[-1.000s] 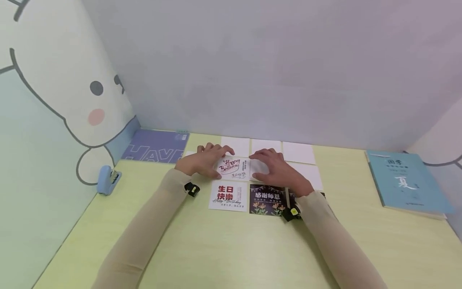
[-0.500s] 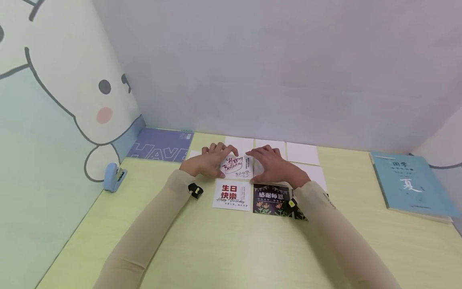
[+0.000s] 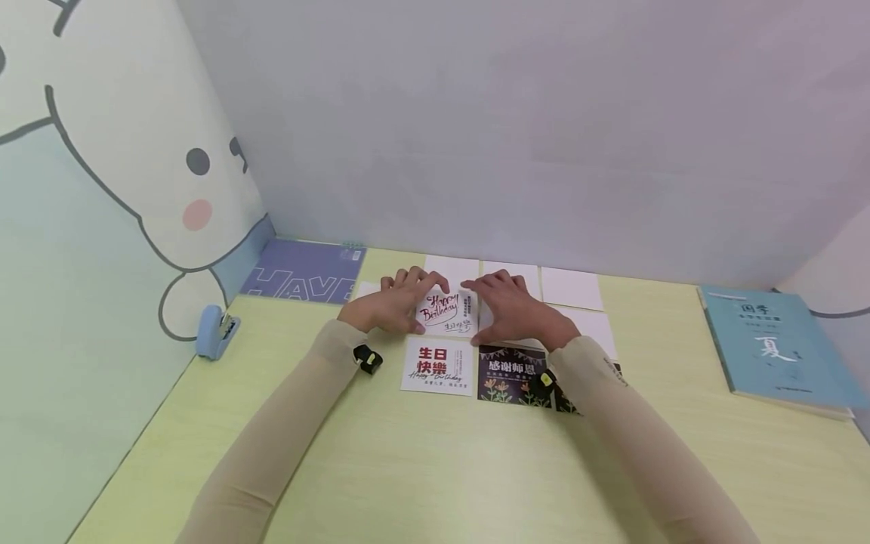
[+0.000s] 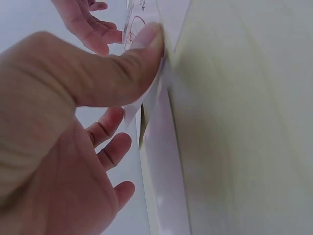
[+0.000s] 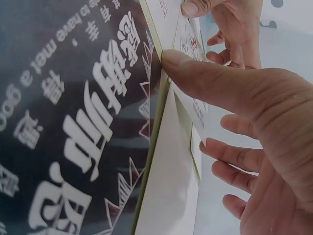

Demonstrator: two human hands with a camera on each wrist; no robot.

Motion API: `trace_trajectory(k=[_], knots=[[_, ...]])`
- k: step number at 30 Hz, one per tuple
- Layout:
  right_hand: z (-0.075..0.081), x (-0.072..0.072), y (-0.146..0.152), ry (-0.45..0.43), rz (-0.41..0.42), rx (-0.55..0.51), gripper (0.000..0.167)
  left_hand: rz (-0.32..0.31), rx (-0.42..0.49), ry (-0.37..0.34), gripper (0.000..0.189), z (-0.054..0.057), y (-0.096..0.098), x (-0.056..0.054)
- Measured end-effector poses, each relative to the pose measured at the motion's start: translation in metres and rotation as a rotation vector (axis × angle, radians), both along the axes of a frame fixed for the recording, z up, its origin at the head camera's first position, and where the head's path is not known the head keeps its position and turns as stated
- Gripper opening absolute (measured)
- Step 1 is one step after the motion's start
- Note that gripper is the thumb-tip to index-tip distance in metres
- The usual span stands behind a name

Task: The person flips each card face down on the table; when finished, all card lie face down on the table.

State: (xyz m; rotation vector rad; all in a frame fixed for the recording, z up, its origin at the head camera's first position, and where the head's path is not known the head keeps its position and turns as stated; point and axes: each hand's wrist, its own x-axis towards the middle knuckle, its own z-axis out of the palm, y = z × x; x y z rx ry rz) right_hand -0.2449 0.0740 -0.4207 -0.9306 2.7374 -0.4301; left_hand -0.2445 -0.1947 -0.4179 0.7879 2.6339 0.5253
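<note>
A white "Happy Birthday" card [image 3: 445,311] with red lettering lies between my hands in the head view. My left hand [image 3: 392,301] grips its left end, thumb at the near edge and index finger at the far edge. On its right end my right hand [image 3: 519,308] holds it the same way. In the left wrist view the card's lower corner stands a little off the white cards beneath. Directly nearer lies a white card with red characters [image 3: 436,367]. Beside it is a dark card with flowers [image 3: 513,375]; another dark one is partly hidden under the right wrist.
Blank white cards [image 3: 571,289] lie in rows behind and beside the hands. A purple "HAVE" booklet [image 3: 306,270] is at the back left. A light blue stapler [image 3: 214,332] stands by the left wall, and a teal book [image 3: 778,344] lies at the right.
My right hand has moved left, from over the neighbouring blank card onto the birthday card's right end. The left hand has stayed at the left end. The head view has shifted slightly.
</note>
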Motion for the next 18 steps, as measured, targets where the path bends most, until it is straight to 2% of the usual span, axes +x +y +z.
trace_trajectory(k=[7,13,18], knots=[[0.0035,-0.0002,0.0018,0.078,0.011,-0.062,0.091,0.007,0.0,0.009,0.08,-0.0005,-0.0008,0.0004],[0.002,0.0019,0.0028,0.058,0.022,-0.053,0.104,0.017,0.011,0.004,0.08,-0.0004,-0.0016,0.0016],[0.0027,0.0022,0.003,0.107,0.039,-0.054,0.109,0.019,0.025,0.01,0.079,-0.0019,-0.0013,0.0018]])
